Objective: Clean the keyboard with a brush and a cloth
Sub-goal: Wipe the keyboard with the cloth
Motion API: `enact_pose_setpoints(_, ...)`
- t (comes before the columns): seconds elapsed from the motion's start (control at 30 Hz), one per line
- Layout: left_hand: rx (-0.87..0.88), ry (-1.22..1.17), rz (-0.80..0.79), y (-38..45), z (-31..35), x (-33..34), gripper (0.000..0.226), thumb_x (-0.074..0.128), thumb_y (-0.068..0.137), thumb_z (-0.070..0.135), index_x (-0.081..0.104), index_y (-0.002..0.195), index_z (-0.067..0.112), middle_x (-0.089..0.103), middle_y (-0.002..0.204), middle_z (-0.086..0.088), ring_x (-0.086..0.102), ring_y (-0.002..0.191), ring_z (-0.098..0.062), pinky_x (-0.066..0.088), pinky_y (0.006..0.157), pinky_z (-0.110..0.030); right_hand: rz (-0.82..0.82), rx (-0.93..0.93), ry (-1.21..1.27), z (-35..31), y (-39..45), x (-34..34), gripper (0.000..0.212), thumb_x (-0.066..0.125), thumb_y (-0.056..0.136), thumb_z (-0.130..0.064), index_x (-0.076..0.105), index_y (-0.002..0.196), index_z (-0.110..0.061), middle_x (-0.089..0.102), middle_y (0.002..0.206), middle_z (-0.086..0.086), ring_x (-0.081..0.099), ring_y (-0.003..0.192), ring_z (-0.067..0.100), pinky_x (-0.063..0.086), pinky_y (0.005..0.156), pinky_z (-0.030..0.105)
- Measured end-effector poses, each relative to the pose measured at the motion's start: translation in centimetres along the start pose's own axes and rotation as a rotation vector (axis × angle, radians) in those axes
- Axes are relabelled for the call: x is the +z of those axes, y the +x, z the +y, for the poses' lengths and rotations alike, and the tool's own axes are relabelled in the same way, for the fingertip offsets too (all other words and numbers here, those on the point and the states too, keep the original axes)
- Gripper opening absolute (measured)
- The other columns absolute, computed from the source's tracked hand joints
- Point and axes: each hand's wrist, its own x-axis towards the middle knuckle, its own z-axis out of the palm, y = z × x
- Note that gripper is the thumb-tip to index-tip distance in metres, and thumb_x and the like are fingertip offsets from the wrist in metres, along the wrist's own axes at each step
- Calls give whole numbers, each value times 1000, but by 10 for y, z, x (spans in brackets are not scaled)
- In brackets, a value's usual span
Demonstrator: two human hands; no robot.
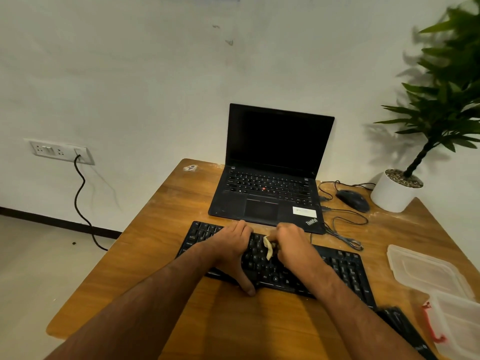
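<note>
A black keyboard [337, 268] lies slantwise on the wooden table [145, 268]. My left hand [228, 253] spans its left half, fingers over the back edge and thumb hooked on the front edge. My right hand [291, 245] is closed in a fist just right of it, above the keys near the keyboard's middle. It grips a small brush [268, 249], of which only the pale bristle tuft shows, pointing down at the keys between the two hands. The handle is hidden in the fist. No cloth is visible.
An open black laptop [270, 178] stands behind the keyboard. To the right are a mouse [353, 200] with tangled cables, a potted plant [394, 190] and clear plastic containers [426, 271]. A black object [400, 323] lies by the keyboard's right end.
</note>
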Motion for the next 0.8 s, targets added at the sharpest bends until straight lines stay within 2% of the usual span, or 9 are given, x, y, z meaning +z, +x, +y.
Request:
enact_pose_setpoints(0.13,-4,-9,3,1,0,1,135,83,51,84,29,151,11,38,144,-5,38,130,-22,35,119,-42,-38,112,46,11,-3,-8,36,64,84,0,80,100,-28,74,96,1,66,97,23,55,87,35)
enact_pose_setpoints(0.2,2,-3,15,1,1,1,133,83,51,85,32,149,11,40,139,-4,39,126,-21,37,117,-41,-8,133,37,4,4,-11,28,63,86,-4,79,98,-24,71,95,5,66,96,26,55,82,35)
enact_pose_setpoints(0.27,27,6,30,1,0,2,129,82,52,85,36,147,13,42,136,-3,39,121,-20,37,115,-39,29,105,44,-12,15,-9,20,62,88,-9,77,92,-22,68,91,5,65,92,25,52,76,32)
enact_pose_setpoints(0.37,72,9,56,-1,2,1,118,82,55,83,41,146,19,42,131,1,34,115,-16,35,110,-35,-39,50,59,-30,27,7,14,64,88,-9,72,96,-16,64,96,3,62,96,23,44,72,27)
enact_pose_setpoints(0.5,19,8,23,-1,1,-2,126,84,54,81,33,148,13,40,136,-2,37,122,-19,36,117,-39,-11,4,54,-14,15,12,15,65,90,-8,72,98,-19,49,92,-8,48,84,8,36,73,19)
enact_pose_setpoints(0.63,5,-39,-9,0,0,0,134,86,53,80,27,153,13,36,144,-4,36,132,-22,33,121,-42,-34,146,20,28,-6,-4,12,69,90,-12,75,95,-22,63,88,-7,59,81,6,49,76,19)
enact_pose_setpoints(0.73,8,-27,-2,0,1,0,134,85,53,81,27,152,12,35,144,-4,36,132,-22,32,121,-42,-84,267,-11,46,-11,-19,15,75,87,-18,75,101,-21,70,100,0,64,88,11,55,77,24)
enact_pose_setpoints(0.8,7,-18,-5,1,2,0,134,84,53,82,27,152,11,36,143,-5,36,130,-22,33,120,-42,21,237,79,41,-6,-19,18,78,83,-17,77,100,-24,72,99,-5,62,85,5,54,72,18)
